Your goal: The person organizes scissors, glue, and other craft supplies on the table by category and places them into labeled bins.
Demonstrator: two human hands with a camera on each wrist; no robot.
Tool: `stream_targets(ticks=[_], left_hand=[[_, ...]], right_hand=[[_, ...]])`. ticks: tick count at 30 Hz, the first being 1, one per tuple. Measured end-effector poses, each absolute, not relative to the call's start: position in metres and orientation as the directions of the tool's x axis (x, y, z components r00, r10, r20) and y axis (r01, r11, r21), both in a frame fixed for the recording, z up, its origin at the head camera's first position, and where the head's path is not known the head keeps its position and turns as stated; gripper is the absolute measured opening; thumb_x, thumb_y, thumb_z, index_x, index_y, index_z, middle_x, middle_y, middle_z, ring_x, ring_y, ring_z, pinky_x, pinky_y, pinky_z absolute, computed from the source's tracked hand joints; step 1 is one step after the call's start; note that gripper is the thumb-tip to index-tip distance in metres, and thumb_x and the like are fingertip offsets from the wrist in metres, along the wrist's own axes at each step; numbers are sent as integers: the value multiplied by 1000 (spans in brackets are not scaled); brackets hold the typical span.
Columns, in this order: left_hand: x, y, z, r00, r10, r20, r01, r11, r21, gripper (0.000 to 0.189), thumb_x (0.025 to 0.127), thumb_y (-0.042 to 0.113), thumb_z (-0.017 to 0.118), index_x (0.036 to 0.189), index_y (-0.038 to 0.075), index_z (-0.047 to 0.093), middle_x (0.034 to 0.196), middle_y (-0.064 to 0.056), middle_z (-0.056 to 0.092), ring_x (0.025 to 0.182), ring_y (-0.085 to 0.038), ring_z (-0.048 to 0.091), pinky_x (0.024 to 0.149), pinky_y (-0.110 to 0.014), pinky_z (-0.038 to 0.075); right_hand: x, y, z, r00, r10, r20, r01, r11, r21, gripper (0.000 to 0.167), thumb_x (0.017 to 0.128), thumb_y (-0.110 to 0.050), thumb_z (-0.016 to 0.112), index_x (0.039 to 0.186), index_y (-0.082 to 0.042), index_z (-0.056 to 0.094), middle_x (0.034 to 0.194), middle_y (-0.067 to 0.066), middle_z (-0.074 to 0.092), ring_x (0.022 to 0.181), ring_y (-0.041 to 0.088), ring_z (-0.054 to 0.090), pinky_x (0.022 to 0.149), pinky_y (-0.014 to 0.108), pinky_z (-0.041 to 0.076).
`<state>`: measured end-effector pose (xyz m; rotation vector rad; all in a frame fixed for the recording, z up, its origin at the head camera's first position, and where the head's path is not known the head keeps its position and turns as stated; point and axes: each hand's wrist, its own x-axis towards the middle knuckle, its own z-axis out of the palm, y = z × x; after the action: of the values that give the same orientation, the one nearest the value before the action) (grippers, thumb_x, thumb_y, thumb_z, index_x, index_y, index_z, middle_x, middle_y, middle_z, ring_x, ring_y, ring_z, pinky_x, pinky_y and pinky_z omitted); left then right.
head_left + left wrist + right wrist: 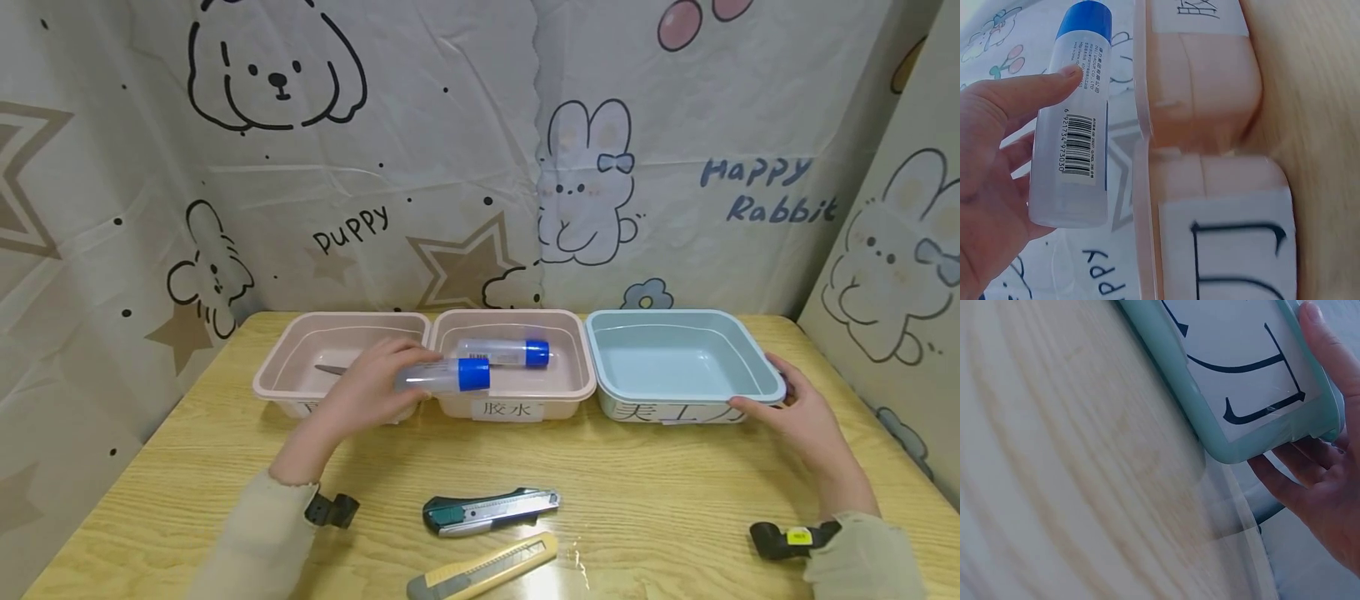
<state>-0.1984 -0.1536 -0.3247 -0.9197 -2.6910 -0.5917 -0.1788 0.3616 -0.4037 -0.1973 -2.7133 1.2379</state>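
Observation:
My left hand holds a clear glue bottle with a blue cap on its side, above the front rims of the two pink bins. In the left wrist view the thumb lies across the bottle's label, with fingers behind it. A second glue bottle lies inside the middle pink bin. My right hand grips the right front corner of the light blue bin, its thumb at the front rim and its fingers along the side.
The left pink bin contains a partly hidden dark, thin item. Nearer on the wooden table lie a green-and-silver utility knife and a yellow one. A printed curtain hangs behind the bins.

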Motion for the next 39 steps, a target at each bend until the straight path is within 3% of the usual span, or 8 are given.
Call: stream_targets(ticks=[5, 7, 11, 15, 20, 28, 34, 39], left_hand=[[-214, -134, -320, -750, 569, 339, 658, 697, 286, 41, 77, 21, 72, 117, 15, 61, 115, -3, 60, 108, -22, 52, 95, -40, 41], [-220, -128, -318, -759, 568, 319, 649, 700, 298, 41, 78, 21, 72, 117, 15, 61, 115, -1, 60, 107, -20, 52, 93, -39, 42], [-231, -117, -318, -772, 562, 296, 635, 697, 333, 41, 78, 21, 72, 116, 14, 60, 117, -1, 60, 110, -20, 52, 96, -39, 41], [-242, -108, -323, -759, 580, 295, 651, 669, 359, 40, 78, 18, 71, 116, 9, 61, 117, -3, 61, 110, -21, 53, 96, -37, 41], [-255, -93, -330, -760, 590, 271, 647, 654, 391, 39, 79, 18, 70, 116, 7, 61, 117, -7, 61, 113, -23, 52, 99, -39, 38], [-271, -79, -346, -766, 594, 247, 640, 663, 389, 38, 78, 19, 72, 113, 9, 64, 113, -5, 64, 107, -20, 56, 94, -33, 43], [-276, -72, -355, -832, 537, 138, 536, 716, 447, 36, 79, 20, 71, 113, 13, 64, 114, -2, 62, 106, -17, 56, 91, -32, 45], [-280, -68, -362, -843, 534, 68, 508, 747, 428, 33, 77, 18, 72, 109, 12, 66, 107, -2, 65, 100, -16, 58, 89, -31, 46]], right_hand=[[-178, 364, -403, -980, 187, 68, 72, 650, -757, 95, 80, -37, 67, 147, -9, 5, 144, 28, 22, 118, 32, 33, 98, 32, 36], [-178, 365, -402, -981, 178, 71, 63, 651, -757, 95, 80, -36, 67, 147, -8, 6, 143, 29, 23, 117, 27, 36, 96, 24, 37], [-177, 364, -402, -983, 164, 87, 40, 644, -764, 93, 80, -34, 68, 146, -7, 8, 142, 29, 25, 110, 12, 39, 71, 1, 32], [-177, 363, -402, -984, 156, 89, 29, 627, -779, 93, 81, -32, 68, 146, -7, 7, 142, 29, 24, 113, 14, 39, 70, -1, 32], [-177, 364, -404, -983, 158, 93, 27, 627, -779, 93, 81, -33, 68, 146, -7, 7, 141, 29, 26, 103, 0, 37, 69, 0, 31], [-178, 362, -404, -985, 150, 90, 22, 616, -787, 93, 82, -32, 67, 147, -8, 5, 144, 28, 21, 118, 20, 36, 76, 0, 31], [-178, 362, -404, -984, 162, 72, 42, 605, -795, 93, 82, -34, 66, 147, -11, 3, 147, 26, 17, 123, 25, 31, 103, 24, 30], [-178, 363, -405, -985, 160, 68, 42, 601, -798, 93, 82, -33, 66, 147, -10, 3, 147, 26, 17, 124, 33, 28, 106, 40, 27]])
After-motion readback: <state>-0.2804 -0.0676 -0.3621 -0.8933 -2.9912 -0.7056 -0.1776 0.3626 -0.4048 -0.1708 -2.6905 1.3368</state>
